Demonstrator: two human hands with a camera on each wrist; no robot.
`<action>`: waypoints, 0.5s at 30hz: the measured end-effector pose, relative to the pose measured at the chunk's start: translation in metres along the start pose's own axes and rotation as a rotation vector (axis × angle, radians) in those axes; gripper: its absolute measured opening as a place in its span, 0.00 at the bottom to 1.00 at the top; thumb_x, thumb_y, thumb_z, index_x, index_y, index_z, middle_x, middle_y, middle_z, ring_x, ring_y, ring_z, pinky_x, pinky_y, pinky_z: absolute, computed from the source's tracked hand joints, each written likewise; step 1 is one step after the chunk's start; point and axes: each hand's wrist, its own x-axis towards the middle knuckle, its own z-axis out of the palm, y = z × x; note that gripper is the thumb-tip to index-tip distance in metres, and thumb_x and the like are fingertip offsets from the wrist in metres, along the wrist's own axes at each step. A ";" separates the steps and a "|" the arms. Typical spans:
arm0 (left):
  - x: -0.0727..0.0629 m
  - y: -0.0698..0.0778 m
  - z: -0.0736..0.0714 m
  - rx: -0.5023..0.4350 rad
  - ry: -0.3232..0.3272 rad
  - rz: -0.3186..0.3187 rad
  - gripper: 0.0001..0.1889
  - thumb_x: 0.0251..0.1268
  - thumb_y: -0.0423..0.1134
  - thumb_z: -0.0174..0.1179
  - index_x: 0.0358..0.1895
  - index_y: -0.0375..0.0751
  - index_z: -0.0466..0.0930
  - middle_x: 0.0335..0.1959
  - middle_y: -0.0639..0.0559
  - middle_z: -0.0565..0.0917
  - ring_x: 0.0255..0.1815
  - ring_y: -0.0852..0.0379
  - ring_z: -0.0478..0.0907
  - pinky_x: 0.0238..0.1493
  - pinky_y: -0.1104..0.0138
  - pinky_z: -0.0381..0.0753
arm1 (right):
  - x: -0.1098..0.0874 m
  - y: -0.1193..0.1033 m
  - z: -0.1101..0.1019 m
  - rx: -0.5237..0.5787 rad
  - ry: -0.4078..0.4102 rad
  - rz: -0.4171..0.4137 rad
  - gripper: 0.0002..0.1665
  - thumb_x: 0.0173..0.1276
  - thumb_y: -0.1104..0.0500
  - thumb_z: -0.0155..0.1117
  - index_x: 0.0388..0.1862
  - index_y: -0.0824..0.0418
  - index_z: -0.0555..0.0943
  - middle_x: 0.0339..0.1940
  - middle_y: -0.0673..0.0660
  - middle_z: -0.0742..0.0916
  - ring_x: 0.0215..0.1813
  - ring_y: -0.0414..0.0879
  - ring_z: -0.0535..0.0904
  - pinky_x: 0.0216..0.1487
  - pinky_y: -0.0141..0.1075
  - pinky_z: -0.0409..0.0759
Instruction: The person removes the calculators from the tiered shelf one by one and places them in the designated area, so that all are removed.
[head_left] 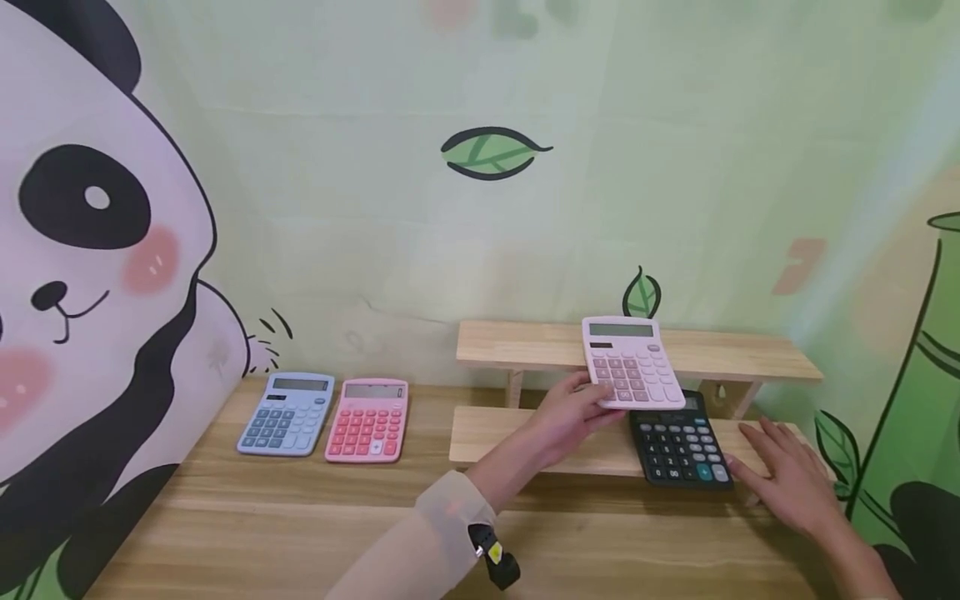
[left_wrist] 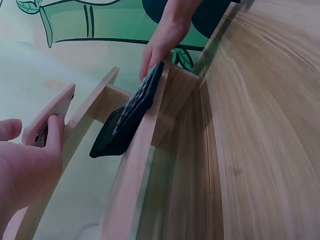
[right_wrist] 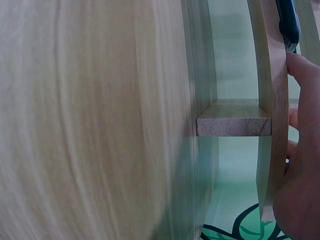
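1. Desk (head_left: pixel 262 517): carries the two-tier wooden stand (head_left: pixel 517 342) right of centre, toward the rear edge. The stand looks light and could slide if bumped; brace it against knocks.
2. Upper shelf (head_left: pixel 735 354): its front edge is the nearest obstacle. Guide corners clear of it.
3. Lower shelf (head_left: pixel 487 425): the right hand (head_left: pixel 783 475) rests on its right end, fingers extended and grasping nothing. This should serve as a brace; press the shelf, not what stands on it.
4. Left hand (head_left: pixel 566 417): fingers and thumb pinch the pale pink calculator (head_left: pixel 636 367) at its lower left corner, thumb on the key face. A corner hold may let the far side sag; a firm, level grip is advised.
5. Pale pink calculator: located in front of the upper shelf, right of that shelf's midpoint, and above the lower shelf. Contact with the upper shelf cannot be confirmed.
6. Black calculator (head_left: pixel 678 446): tilted, lower end at the lower shelf's front edge. The right thumb lies at its lower right corner; a nudge there could dislodge it.

Quantities:
- Desk: 1.
- Stand: 1, with 2 shelves.
- Hands: 2.
- Calculators: 4. One pale pink, one black, and, near the desk's rear left corner, one blue calculator (head_left: pixel 287 414) with one coral-pink calculator (head_left: pixel 367 421) just to its right.
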 end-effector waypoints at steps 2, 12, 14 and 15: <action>0.001 0.000 0.000 0.011 0.010 0.000 0.20 0.81 0.33 0.58 0.69 0.29 0.71 0.55 0.39 0.87 0.62 0.42 0.84 0.62 0.58 0.86 | 0.001 0.000 0.000 0.000 -0.008 0.004 0.48 0.80 0.35 0.57 0.77 0.74 0.67 0.77 0.84 0.63 0.77 0.83 0.53 0.72 0.80 0.49; -0.003 -0.002 0.001 0.034 0.065 0.023 0.19 0.81 0.34 0.60 0.67 0.29 0.74 0.52 0.38 0.87 0.57 0.42 0.87 0.63 0.52 0.85 | 0.002 -0.001 0.002 0.003 -0.008 0.002 0.48 0.80 0.35 0.57 0.77 0.74 0.67 0.76 0.85 0.64 0.77 0.83 0.54 0.71 0.81 0.49; -0.005 -0.001 -0.002 0.043 0.051 0.033 0.20 0.81 0.35 0.60 0.68 0.30 0.73 0.53 0.38 0.87 0.58 0.42 0.87 0.66 0.49 0.82 | 0.003 -0.001 0.002 -0.004 -0.005 0.001 0.48 0.80 0.35 0.57 0.77 0.74 0.67 0.76 0.85 0.64 0.77 0.83 0.54 0.71 0.81 0.50; -0.006 0.000 -0.003 0.058 0.042 0.042 0.20 0.81 0.36 0.60 0.69 0.31 0.74 0.53 0.39 0.87 0.58 0.42 0.87 0.65 0.49 0.83 | 0.003 -0.001 0.001 -0.007 -0.002 -0.001 0.48 0.80 0.35 0.57 0.76 0.74 0.67 0.76 0.85 0.64 0.77 0.83 0.54 0.71 0.81 0.50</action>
